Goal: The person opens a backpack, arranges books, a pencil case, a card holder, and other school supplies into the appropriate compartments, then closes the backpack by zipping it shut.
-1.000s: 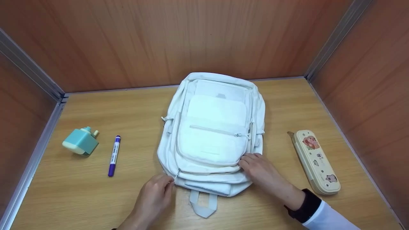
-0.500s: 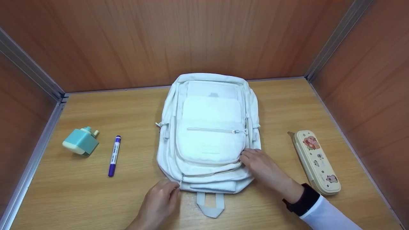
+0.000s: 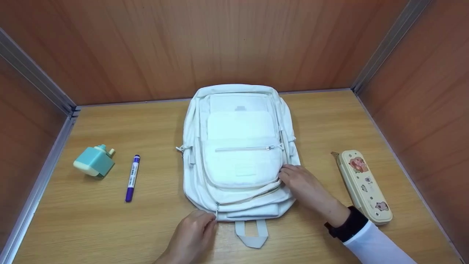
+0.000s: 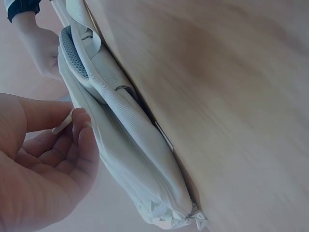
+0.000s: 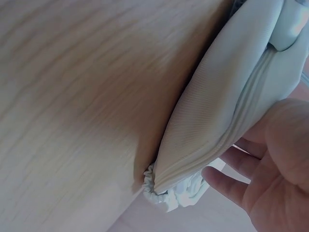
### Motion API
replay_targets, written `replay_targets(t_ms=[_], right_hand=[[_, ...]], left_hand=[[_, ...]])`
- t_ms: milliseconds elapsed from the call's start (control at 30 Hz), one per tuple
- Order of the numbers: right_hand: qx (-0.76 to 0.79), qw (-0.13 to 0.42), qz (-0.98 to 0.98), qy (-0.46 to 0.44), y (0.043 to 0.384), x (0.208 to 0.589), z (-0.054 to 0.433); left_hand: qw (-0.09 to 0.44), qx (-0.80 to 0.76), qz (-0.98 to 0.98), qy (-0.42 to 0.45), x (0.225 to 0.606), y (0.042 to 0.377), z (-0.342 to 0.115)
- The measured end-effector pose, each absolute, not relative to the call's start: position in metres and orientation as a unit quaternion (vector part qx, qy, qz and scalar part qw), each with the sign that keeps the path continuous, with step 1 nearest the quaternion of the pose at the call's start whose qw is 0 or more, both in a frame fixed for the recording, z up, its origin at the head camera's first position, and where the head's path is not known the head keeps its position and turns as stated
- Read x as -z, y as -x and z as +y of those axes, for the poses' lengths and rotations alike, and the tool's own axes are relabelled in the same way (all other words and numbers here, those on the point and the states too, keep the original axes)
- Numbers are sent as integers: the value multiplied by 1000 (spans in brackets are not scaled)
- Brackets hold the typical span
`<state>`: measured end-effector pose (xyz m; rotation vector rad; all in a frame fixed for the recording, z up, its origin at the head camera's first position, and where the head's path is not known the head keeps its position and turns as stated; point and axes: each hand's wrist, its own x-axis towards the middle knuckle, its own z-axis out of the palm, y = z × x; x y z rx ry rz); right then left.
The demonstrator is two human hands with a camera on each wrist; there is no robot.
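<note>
A white backpack (image 3: 240,165) lies flat on the table, front pocket up, with its grey top loop (image 3: 252,240) toward the person. At its near left corner, my left hand (image 3: 192,234) pinches a light zipper pull (image 3: 217,211) between thumb and forefinger; the left wrist view shows the pull (image 4: 63,124) too. My right hand (image 3: 304,187) grips the fabric at the right edge of the front pocket, its fingertips partly hidden by the bag. Between the hands, the zip line (image 3: 253,198) gapes a little.
To the left lie a teal and cream pencil sharpener (image 3: 94,161) and a purple-capped marker (image 3: 132,178). A cream pencil case (image 3: 364,187) with printed pictures lies right of the right forearm. Wooden panels (image 3: 234,47) wall the table (image 3: 146,124) at back and sides.
The backpack has turned, its far end swinging left and its near end right. My left hand has moved right and slightly down with the zipper pull. My right hand has shifted slightly up.
</note>
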<state>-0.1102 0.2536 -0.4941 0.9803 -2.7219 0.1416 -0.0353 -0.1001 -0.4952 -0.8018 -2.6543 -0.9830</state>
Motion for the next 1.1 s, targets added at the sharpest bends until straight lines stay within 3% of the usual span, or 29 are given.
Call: replay_targets(t_ms=[167,533,867,1100], right_hand=[[-43,122,-937,-324,110,491,254],[-79,183,-912,-359,86,478,221],[-77,184,-888,-414,79,484,186],[-89,203,-881,-418,79,482,186]], left_hand=[[75,337,-899,270,494,36,-98],[124,376,-880,261,487,37,-97],[144,413,-859,267,481,42,-97],[151,369,-891,220,480,57,-110]])
